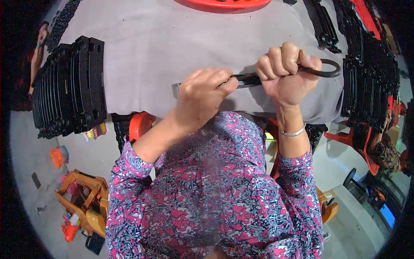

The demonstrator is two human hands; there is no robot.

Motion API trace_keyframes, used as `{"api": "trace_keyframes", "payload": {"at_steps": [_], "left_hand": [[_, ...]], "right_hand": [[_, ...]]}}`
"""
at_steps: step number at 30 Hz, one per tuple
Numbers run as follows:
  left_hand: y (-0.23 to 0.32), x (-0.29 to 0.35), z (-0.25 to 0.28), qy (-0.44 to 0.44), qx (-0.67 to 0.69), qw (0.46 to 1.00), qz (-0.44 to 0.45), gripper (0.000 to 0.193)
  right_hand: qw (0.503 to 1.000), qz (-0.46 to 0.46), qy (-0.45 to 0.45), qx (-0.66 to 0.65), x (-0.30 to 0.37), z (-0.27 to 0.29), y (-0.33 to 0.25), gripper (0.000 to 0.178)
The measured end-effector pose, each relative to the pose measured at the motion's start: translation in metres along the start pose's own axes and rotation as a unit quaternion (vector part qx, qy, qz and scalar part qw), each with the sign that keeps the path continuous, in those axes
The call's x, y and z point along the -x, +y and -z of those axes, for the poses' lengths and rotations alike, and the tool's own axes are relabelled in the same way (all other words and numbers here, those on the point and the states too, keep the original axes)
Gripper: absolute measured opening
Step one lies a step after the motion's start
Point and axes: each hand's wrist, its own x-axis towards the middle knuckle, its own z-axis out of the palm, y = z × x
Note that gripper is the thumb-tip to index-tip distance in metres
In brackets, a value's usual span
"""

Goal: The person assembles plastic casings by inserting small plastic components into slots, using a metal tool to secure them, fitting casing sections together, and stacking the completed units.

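My left hand (200,95), over the front middle of the table, has its fingers bent round a narrow black strip (249,81). A pale end shows beyond its knuckles at the left. To its right, my right hand (286,75) is clenched in a fist, palm side partly up, round a dark rod whose end curves into a loop handle (331,74). The loop sticks out past the thumb. The strip runs between both hands, close above the grey cloth (146,69). Whether rod and strip are one piece is hidden by my right fist.
Stacked black ribbed strips (69,86) stand at the table's left edge, more black strips (366,93) at the right. A red round tray (224,7) sits at the far edge. Red stools (140,125) are below; another person's arm (39,56) shows far left.
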Motion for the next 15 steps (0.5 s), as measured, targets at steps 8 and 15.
{"api": "trace_keyframes", "payload": {"at_steps": [8, 15], "left_hand": [[-0.0012, 0.0023, -0.0018, 0.009, 0.008, 1.0, 0.006, 0.021], [0.0008, 0.0028, -0.001, 0.009, 0.007, 1.0, 0.023, 0.016]], "right_hand": [[0.997, 0.034, 0.011, 0.071, 0.004, -0.0092, 0.0041, 0.045], [0.998, 0.04, 0.022, 0.037, 0.0025, -0.0061, 0.006, 0.045]]}}
